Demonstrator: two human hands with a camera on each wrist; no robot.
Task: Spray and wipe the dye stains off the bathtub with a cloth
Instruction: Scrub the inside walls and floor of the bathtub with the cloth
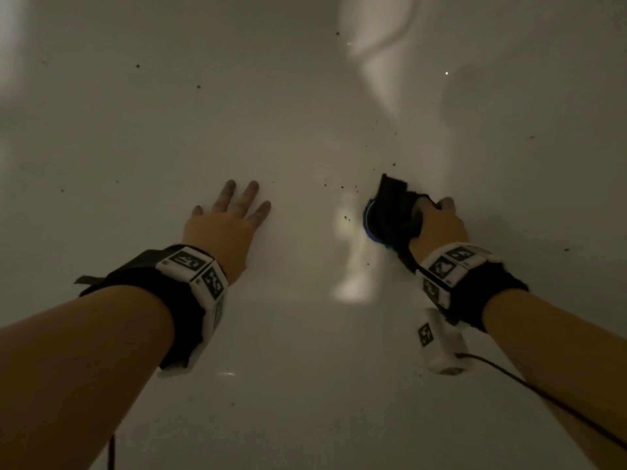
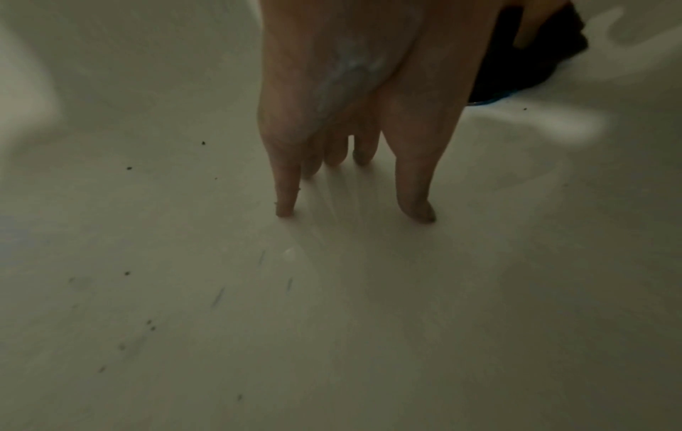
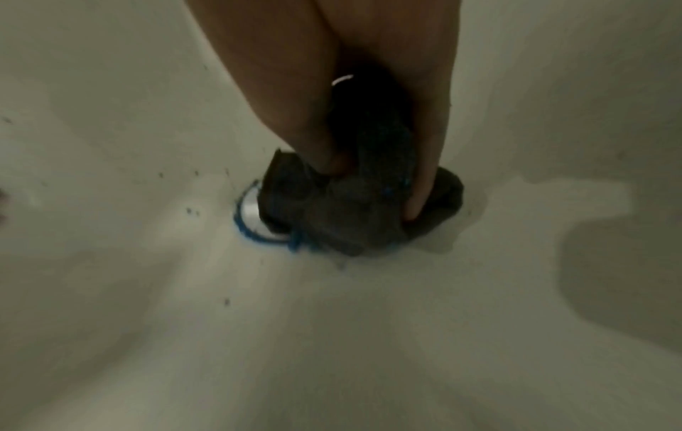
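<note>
My right hand (image 1: 437,222) grips a bunched dark cloth (image 1: 392,212) and presses it onto the tub floor over the drain. In the right wrist view the cloth (image 3: 354,213) covers most of the metal drain (image 3: 251,213), which has a ring of blue dye (image 3: 243,230) around its rim. My left hand (image 1: 230,212) lies flat on the white bathtub floor (image 1: 288,368), fingers spread and straight. The left wrist view shows its fingertips (image 2: 286,210) touching the tub, with stained skin. No spray bottle is in view.
Small dark specks (image 1: 198,86) dot the tub floor, thickest just beyond the drain (image 1: 356,188). Faint streaks and specks (image 2: 218,297) lie ahead of my left hand. The tub wall (image 1: 475,45) curves up at the far side. A cable (image 1: 543,398) trails from my right wrist.
</note>
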